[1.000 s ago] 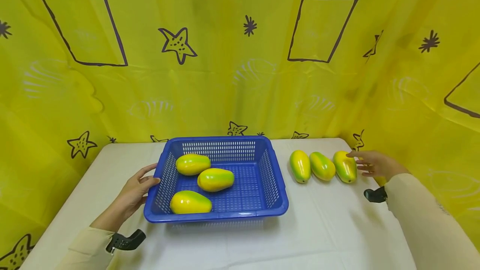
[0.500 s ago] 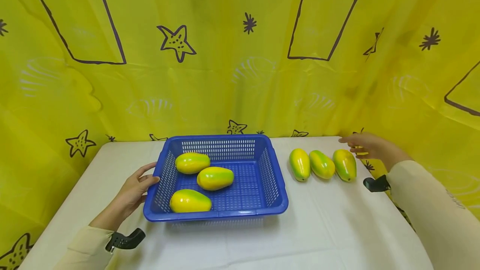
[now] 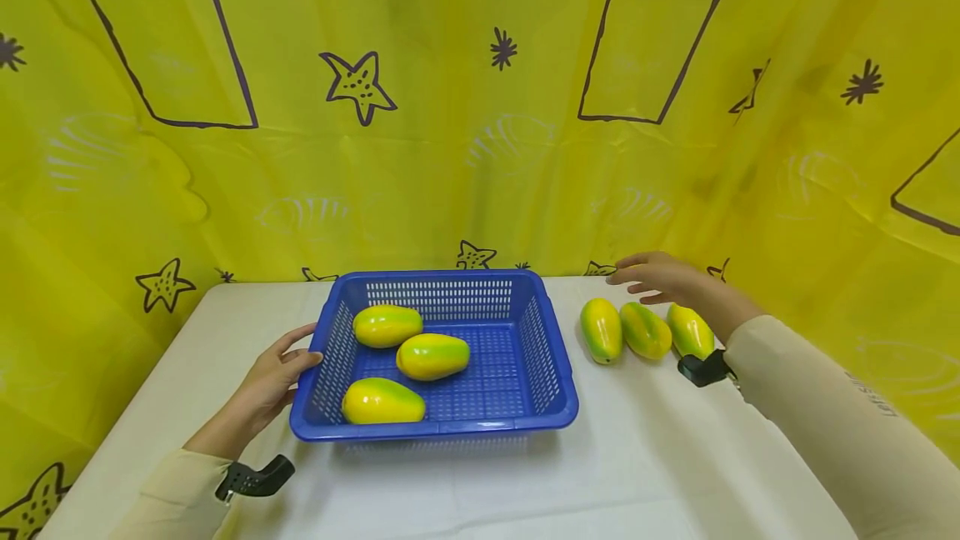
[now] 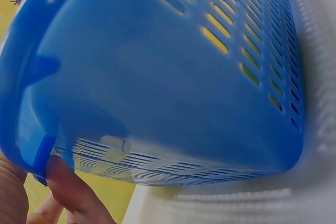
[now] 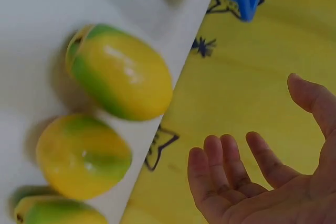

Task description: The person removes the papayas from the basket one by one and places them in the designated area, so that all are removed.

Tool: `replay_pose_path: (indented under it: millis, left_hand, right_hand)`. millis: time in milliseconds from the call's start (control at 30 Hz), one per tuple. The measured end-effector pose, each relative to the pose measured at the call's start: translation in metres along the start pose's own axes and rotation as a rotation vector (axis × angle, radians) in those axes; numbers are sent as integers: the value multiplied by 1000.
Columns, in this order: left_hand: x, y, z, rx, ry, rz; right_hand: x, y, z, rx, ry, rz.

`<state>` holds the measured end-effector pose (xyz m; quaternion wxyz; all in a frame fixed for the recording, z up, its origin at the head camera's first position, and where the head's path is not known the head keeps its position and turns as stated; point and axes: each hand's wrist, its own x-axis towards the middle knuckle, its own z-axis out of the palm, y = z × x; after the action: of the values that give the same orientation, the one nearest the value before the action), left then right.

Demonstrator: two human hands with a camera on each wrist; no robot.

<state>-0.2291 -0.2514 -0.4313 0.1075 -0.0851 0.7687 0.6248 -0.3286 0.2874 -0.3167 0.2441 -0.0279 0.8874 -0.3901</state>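
My left hand (image 3: pixel 273 377) grips the left rim of a blue plastic basket (image 3: pixel 504 426), thumb over the rim; in the left wrist view the fingers (image 4: pixel 76 190) curl round its edge. Inside the basket lie three yellow-green papayas: one at the back (image 3: pixel 387 326), one in the middle (image 3: pixel 432 357) and one at the front (image 3: pixel 383 401). My right hand (image 3: pixel 663 277) hovers, holding nothing, above and behind a row of three more papayas: left (image 3: pixel 601 331), middle (image 3: pixel 645 332) and right (image 3: pixel 690 330). The right wrist view shows its fingers spread and relaxed, apart from the nearest papaya (image 5: pixel 123 72).
A white cloth covers the table (image 3: pixel 600 457). Yellow curtains (image 3: pixel 420 182) with dark star and frame drawings hang right behind the table and along its sides. A black strap (image 3: pixel 255 477) sits on the left wrist, another band (image 3: pixel 705 367) on the right.
My right hand has left the rightmost papaya, lifted, and moved left over the row. The left hand keeps its grip on the basket. Basket and papayas have stayed in place.
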Motion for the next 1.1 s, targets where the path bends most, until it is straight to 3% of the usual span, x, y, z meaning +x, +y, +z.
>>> replay_pose_path:
  millis: [367, 700, 1100]
  left_hand:
    - [0, 0, 1, 10, -4, 12]
    - [-3, 1, 2, 19, 7, 12]
    - [-3, 1, 4, 34, 16, 8]
  right_hand:
    - [21, -46, 47, -38, 48, -70]
    - [32, -80, 99, -76, 88, -190]
    - [43, -92, 153, -152, 142, -281]
